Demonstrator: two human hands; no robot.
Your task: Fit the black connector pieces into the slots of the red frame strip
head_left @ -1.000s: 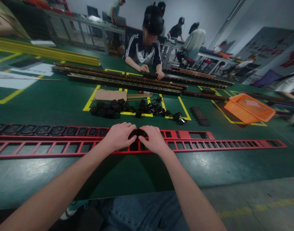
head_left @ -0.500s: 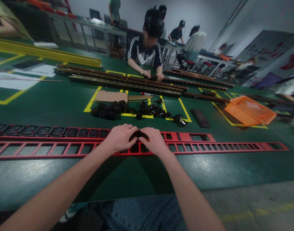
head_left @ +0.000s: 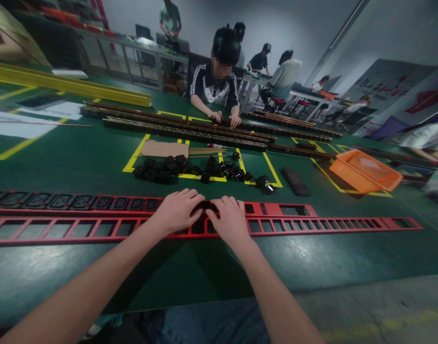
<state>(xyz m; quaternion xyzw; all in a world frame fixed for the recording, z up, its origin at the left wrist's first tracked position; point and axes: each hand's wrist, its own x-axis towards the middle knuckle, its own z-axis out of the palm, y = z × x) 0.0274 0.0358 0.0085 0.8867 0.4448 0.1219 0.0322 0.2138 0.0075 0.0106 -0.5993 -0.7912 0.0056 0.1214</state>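
Observation:
Two long red slotted frames lie side by side across the table. My left hand (head_left: 180, 209) bends over the far red frame (head_left: 298, 210), its fingers curled on the left side of a small black socket module (head_left: 205, 205). Facing it, my right hand (head_left: 230, 219) grips the module's right side with thumb and fingers. Both hands largely hide the piece, so its seating in the slot cannot be made out. Left of my hands, a row of black socket modules (head_left: 84, 202) fills the far frame. The near red frame (head_left: 351, 225) has open slots and passes under my wrists.
Loose black modules (head_left: 161, 169) lie in a pile beyond the frames, near a cardboard piece (head_left: 165, 149). An orange basket (head_left: 365, 172) stands at the right. Long dark rails (head_left: 185, 129) cross the table before a co-worker (head_left: 219, 86). A yellow rail (head_left: 68, 85) lies far left.
The view has tilted slightly, so the table sits a little lower in the picture. My hands stay at the same slot, with small shifts of the right fingers.

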